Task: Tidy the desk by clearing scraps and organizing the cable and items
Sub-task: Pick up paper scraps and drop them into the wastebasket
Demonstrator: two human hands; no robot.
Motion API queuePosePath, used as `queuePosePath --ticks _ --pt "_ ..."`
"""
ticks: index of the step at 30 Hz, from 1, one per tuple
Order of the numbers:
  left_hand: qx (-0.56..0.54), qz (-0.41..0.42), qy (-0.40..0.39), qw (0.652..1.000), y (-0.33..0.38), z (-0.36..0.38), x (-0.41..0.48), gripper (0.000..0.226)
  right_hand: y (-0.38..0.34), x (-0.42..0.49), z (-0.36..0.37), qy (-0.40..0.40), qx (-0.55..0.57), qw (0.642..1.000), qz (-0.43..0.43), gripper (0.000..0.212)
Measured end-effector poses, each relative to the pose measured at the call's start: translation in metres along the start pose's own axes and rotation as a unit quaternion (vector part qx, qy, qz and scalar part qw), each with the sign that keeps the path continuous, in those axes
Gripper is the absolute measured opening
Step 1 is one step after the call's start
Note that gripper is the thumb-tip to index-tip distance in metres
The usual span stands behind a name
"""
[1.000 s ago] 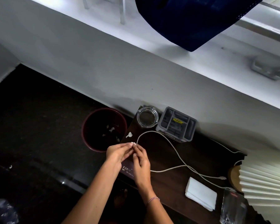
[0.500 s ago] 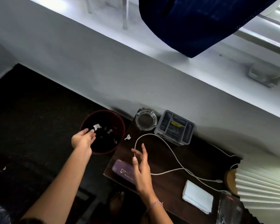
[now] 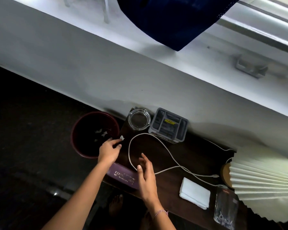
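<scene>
Purple book (image 3: 121, 175) lies nearest, at the desk (image 3: 198, 155) edge, right of the bin (image 3: 73, 138) and nearer than it. Right hand (image 3: 146, 178) hovers over the book's right end, fingers straight and spread, holding nothing. Its thumb tip is close to the cable; contact is not clear.

Left hand (image 3: 109, 151) reaches past the bin's right rim, fingers loose and extended, nothing in its grasp. Its fingertips point at the scrap (image 3: 122, 138), which sits on the desk corner just right of the bin. Whether a finger touches it, cannot tell.

Scrap: small torn white paper. By the look it is near weightless and limp, and apt to flutter or slide off the edge. Judgement: pinch it between thumb and forefinger at a raised edge, or sweep it left over the rim. White bits already lie inside the bin.

Cable (image 3: 142, 133): thin white cord, looping wide to the right of the bin and trailing off toward the lamp (image 3: 264, 180). Likely light and floppy, and it keeps its curl. Best gathered in loose coils from a loop, not tugged.

Farther, right of the bin by the wall: glass ashtray (image 3: 139, 119), then grey organizer (image 3: 169, 125).
</scene>
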State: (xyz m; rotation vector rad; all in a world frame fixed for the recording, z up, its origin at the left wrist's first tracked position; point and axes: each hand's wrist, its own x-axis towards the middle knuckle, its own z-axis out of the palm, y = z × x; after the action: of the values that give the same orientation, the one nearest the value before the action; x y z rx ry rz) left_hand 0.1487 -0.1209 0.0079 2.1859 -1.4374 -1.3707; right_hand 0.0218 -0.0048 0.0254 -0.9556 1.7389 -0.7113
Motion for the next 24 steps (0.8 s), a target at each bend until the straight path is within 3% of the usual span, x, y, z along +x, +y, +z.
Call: queuePosePath --ticks 3,9,18,24 --pt "0.105 0.052 -0.006 0.993 0.007 0.009 0.002 0.033 0.002 0.003 -0.009 0.017 -0.005 1.000 0.000 0.042" --pt "0.218 0.078 -0.011 0.973 0.013 0.017 0.007 0.033 0.006 0.007 -0.019 0.028 0.008 1.000 -0.002 0.044" --pt "0.244 0.087 -0.002 0.966 0.019 0.022 0.011 0.035 0.012 0.012 -0.025 0.032 0.009 0.999 0.013 0.045" --pt "0.192 0.076 0.033 0.978 0.025 0.015 0.004 0.029 0.005 0.022 -0.025 0.042 0.013 0.999 0.007 0.040"
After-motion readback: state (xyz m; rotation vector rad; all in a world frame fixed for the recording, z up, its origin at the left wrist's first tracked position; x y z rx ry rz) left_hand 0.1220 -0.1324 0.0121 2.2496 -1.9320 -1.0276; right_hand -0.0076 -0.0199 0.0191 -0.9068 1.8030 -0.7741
